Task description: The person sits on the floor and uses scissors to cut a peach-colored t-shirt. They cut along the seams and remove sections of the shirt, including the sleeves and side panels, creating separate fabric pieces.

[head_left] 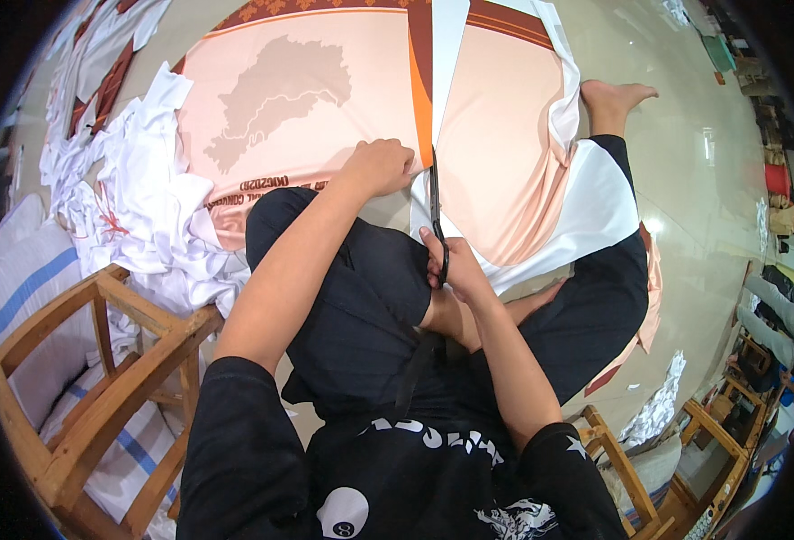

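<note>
I sit on the floor with a large peach printed cloth (379, 85) spread in front of my legs. It bears a grey map shape and a brown-orange border. My left hand (382, 168), fingers curled, grips the cloth close to its orange edge. Black scissors (435, 193) are in my right hand (455, 264), thumb and fingers at the handles. The blades point away from me, at the border strip between the two peach parts. A second peach piece (500, 117) with white backing (590, 193) lies to the right, partly over my right leg.
White cloth scraps (145, 171) are heaped at left, beside a wooden stool frame (100, 306) and white sacks with blue stripes (28, 279). My bare right foot (609, 94) rests on the glossy tiled floor (703, 198). Wooden furniture (726, 423) and assorted goods line the far right.
</note>
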